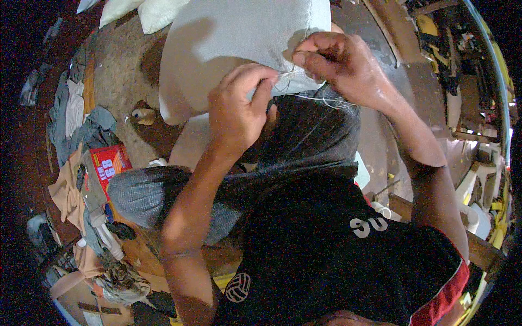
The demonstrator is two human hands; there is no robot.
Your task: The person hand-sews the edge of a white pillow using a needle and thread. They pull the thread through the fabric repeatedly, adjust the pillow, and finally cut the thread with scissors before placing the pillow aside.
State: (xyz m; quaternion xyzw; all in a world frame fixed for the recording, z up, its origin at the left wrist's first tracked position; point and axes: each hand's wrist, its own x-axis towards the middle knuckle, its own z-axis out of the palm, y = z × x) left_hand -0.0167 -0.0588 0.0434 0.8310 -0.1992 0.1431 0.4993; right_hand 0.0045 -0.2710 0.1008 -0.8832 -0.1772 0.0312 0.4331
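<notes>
A pale grey stuffed cushion (228,38) rests on my lap, over dark grey trousers (310,136). My left hand (239,111) pinches the cushion's lower edge between thumb and fingers. My right hand (334,62) is closed just to the right on the same edge, fingertips pinched together. Thin white thread (321,98) loops below the right hand; any needle is too small to make out. I wear a black shirt (326,255).
Two white pillows (147,11) lie at the top left. A red box (109,163), scraps of cloth (70,114) and a spool (142,115) litter the brown floor at left. Wooden furniture and clutter (451,60) stand at right.
</notes>
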